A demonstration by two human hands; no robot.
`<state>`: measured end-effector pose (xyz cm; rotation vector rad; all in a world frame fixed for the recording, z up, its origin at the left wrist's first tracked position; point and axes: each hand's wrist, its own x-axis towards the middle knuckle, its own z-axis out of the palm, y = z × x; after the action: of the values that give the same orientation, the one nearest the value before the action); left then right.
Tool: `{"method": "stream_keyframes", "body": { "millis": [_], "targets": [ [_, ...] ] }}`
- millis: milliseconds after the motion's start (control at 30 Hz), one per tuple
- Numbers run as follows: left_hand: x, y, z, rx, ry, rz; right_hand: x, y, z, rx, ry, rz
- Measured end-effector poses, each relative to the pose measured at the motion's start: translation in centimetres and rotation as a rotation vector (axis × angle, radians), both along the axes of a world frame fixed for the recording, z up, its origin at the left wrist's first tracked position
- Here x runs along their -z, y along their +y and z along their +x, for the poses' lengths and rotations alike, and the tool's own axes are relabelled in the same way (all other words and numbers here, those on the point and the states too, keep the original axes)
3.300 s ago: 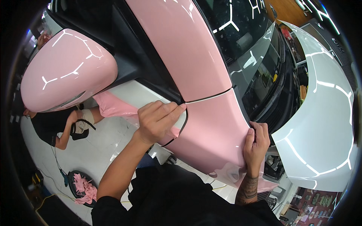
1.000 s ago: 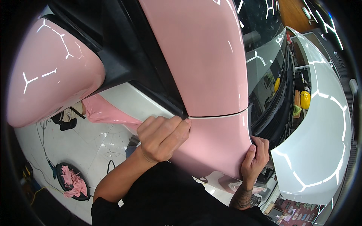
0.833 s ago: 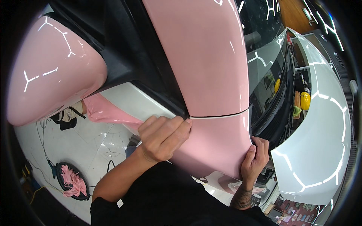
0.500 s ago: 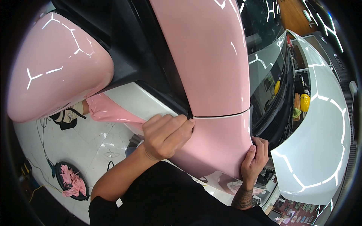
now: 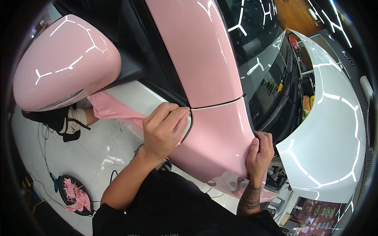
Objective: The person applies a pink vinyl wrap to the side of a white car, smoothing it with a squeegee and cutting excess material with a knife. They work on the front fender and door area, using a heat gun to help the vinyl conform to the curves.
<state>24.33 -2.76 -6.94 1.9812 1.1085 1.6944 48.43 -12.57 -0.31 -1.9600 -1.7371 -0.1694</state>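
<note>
My left hand (image 5: 167,131) is closed, fingertips pinched at the corner where the black window trim (image 5: 165,86) meets the pink-covered pillar (image 5: 201,59) and fender panel (image 5: 212,141); what lies between them is hidden. A dark gap curves down beside these fingers. Loose pink film (image 5: 112,110) hangs from the white door strip (image 5: 138,96) to their left. My right hand (image 5: 260,155) is wrapped over the fender's edge beside the windshield, thumb on the pink surface. The pink mirror cover (image 5: 67,63) sits at upper left.
A white hood (image 5: 327,141) stands raised at right beside the engine bay and windshield (image 5: 264,78). A person (image 5: 71,122) in black top and beige shorts is below the mirror. A black basin of pink scraps (image 5: 76,196), cables and a tool rack (image 5: 319,214) surround the car.
Since half a second ago the view has shifted, so car and hands appear higher and further left. My left wrist is more upright, fingertips still at the seam. More of the person below the mirror shows.
</note>
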Motion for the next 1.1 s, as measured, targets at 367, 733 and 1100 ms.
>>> {"method": "stream_keyframes", "body": {
  "millis": [367, 733, 1100],
  "targets": [
    [1.3, 0.4, -0.2, 0.005, 0.152, 0.342, -0.1, -0.3, 0.0, 0.007, 0.023, 0.009],
    [1.7, 0.7, 0.1, 0.006, 0.121, 0.332, 0.0, -0.3, 0.1, 0.001, 0.006, 0.011],
    [1.9, 1.0, -0.4, 0.068, 0.134, 0.341, 0.2, -0.3, -0.3, 0.017, -0.011, 0.008]
  ]
}}
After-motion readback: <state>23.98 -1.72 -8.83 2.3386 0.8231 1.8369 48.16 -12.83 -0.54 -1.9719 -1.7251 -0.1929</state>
